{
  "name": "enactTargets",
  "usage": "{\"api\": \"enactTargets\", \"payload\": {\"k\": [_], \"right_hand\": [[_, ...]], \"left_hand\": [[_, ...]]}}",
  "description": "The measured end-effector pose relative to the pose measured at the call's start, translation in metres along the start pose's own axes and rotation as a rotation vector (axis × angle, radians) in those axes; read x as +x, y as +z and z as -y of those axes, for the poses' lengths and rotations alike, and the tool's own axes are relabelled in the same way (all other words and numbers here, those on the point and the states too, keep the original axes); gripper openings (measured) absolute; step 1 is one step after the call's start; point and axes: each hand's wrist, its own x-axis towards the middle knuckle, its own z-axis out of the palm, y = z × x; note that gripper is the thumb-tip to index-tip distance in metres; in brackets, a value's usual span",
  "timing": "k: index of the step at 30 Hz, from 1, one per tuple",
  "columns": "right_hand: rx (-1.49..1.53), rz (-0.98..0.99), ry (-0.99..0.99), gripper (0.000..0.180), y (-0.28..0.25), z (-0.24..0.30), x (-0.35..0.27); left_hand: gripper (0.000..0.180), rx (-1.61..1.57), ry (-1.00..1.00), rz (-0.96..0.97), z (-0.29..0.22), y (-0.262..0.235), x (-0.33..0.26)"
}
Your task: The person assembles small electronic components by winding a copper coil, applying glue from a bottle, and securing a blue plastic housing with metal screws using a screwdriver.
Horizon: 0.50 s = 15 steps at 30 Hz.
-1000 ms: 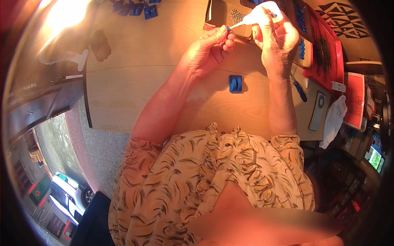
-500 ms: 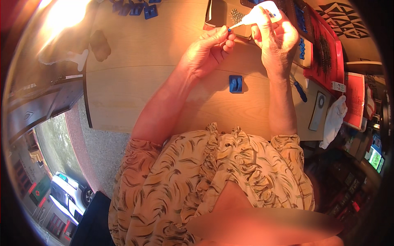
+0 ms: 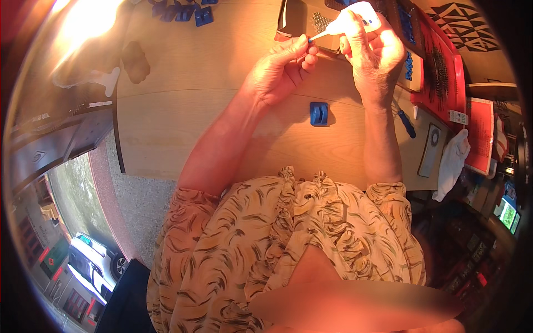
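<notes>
In my right hand [image 3: 373,53] is a white squeeze bottle [image 3: 363,15] with a long, thin nozzle, tilted down to the left. Its tip meets a small blue part [image 3: 310,41] pinched between the thumb and forefinger of my left hand [image 3: 286,66]. My fingers cover most of that part, so its shape cannot be made out. Below and between my forearms, a blue plastic block [image 3: 318,114] with a raised, curved middle lies on the wooden table [image 3: 222,122].
Small metal pieces [image 3: 321,22] lie in an open box behind my hands. Several blue parts [image 3: 183,12] sit at the far left. To the right are a red tray [image 3: 452,72] with dark thin pieces, a blue-handled screwdriver [image 3: 406,123], a flat metal plate [image 3: 431,149] and a white cloth [image 3: 454,161].
</notes>
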Motion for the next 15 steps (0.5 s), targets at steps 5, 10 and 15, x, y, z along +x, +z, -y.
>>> {"api": "enactTargets", "payload": {"k": [5,10,15], "right_hand": [[-0.012,-0.06,0.105,0.018,-0.002,0.0,-0.002],[0.454,0.167,0.179,0.019,-0.02,-0.011,0.006],[0.496,0.069,0.202,0.026,-0.011,-0.006,0.004]], "left_hand": [[0.016,-0.001,-0.006,0.002,0.001,-0.001,-0.001],[0.017,-0.037,-0.027,0.066,0.0,-0.001,-0.003],[0.014,0.018,-0.013,0.071,0.0,0.0,-0.004]]}}
